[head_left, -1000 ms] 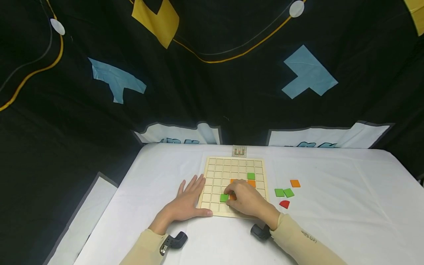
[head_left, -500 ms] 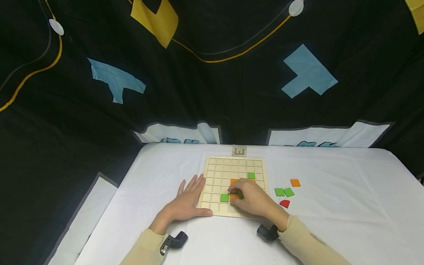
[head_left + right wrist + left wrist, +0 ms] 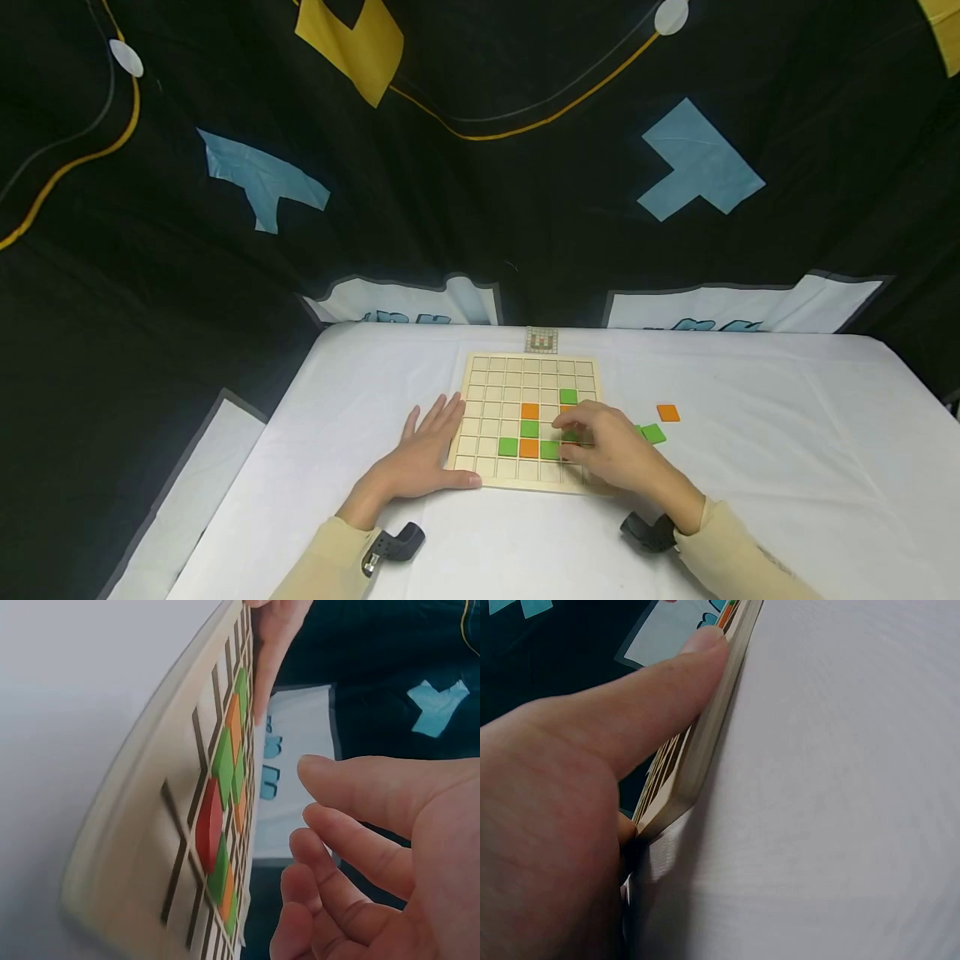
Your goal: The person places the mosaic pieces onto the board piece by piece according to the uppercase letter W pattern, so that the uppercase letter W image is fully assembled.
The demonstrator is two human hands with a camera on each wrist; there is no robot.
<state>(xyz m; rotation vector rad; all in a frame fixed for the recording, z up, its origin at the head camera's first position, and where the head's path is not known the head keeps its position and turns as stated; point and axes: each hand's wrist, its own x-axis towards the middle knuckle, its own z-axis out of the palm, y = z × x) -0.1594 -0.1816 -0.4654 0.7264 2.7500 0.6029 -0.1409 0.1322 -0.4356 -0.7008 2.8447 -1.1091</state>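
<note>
A wooden grid board (image 3: 480, 417) lies on the white table. My left hand (image 3: 420, 467) rests spread at its left side, with the thumb along the front left corner; the left wrist view shows that thumb (image 3: 697, 660) on the board's edge. Over the board's right part hovers my right hand (image 3: 618, 450), fingers loosely bent and nothing between them. Green and orange square tiles sit in the cells, among them an orange tile (image 3: 529, 411) and a green tile (image 3: 507, 447). A red curved piece (image 3: 210, 826) lies on the board, mostly hidden by my right hand in the head view.
Right of the board lie a loose orange tile (image 3: 668, 413) and a green tile (image 3: 654, 433), with another green one partly covered by my right hand. A small pattern card (image 3: 542, 340) lies behind the board. A black curtain (image 3: 480, 233) hangs beyond the table.
My right hand has moved right across the board, uncovering green and orange tiles in the middle cells. It now covers the spot where a loose red piece lay. My left hand has stayed put.
</note>
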